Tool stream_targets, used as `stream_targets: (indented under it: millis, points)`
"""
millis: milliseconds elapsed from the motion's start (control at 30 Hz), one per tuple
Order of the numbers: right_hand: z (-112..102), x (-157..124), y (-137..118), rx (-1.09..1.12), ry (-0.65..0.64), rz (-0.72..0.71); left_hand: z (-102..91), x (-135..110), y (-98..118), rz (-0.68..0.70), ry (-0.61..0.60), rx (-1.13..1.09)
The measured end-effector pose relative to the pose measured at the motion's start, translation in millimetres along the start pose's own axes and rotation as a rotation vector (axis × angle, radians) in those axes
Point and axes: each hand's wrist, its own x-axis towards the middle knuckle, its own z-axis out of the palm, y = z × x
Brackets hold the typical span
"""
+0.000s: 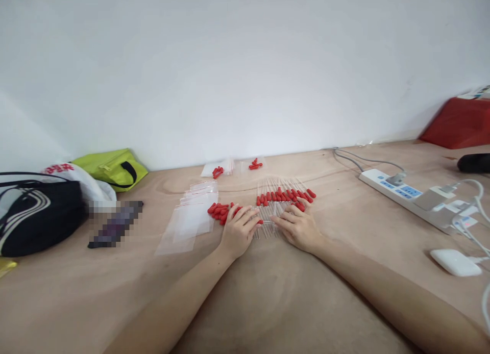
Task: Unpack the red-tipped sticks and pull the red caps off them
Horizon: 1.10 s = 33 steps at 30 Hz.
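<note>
A spread of clear glass droppers with red rubber bulbs lies on the wooden table in front of me. My left hand rests with fingers stretched flat over the droppers' left part, beside a cluster of red bulbs. On the right part of the pile my right hand lies flat, fingers extended, fingertips pointing toward the left hand. Neither hand grips anything. A stack of clear plastic zip bags lies just left of the left hand.
Two small filled bags with red bulbs lie near the wall. A black bag, a white bag and a green pouch sit at left. A power strip with cables, a white charger and a red box stand right.
</note>
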Motion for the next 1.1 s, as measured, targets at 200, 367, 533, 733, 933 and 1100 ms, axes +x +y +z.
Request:
stream_targets:
  millis: [200,367,533,733,933,1100]
  points:
    - [-4,0,0,0.013,0.009,-0.022,-2.9,-1,1,0.026,-0.034,0.007]
    - [-8,-2,0,0.02,0.035,-0.045,-5.9,-3,2,0.067,-0.044,0.032]
    - [-7,-4,1,0.028,0.042,-0.048,-5.5,-4,2,0.098,-0.024,0.034]
    - [-9,-8,2,0.056,0.04,-0.042,-7.3,-5,1,0.122,0.01,0.012]
    - [-14,-14,34,0.026,0.092,0.245,-26.5,-24,-25,-0.038,0.101,0.029]
    - [-7,-8,35,-0.007,0.073,0.379,-44.6,-24,-59,-0.387,0.15,0.061]
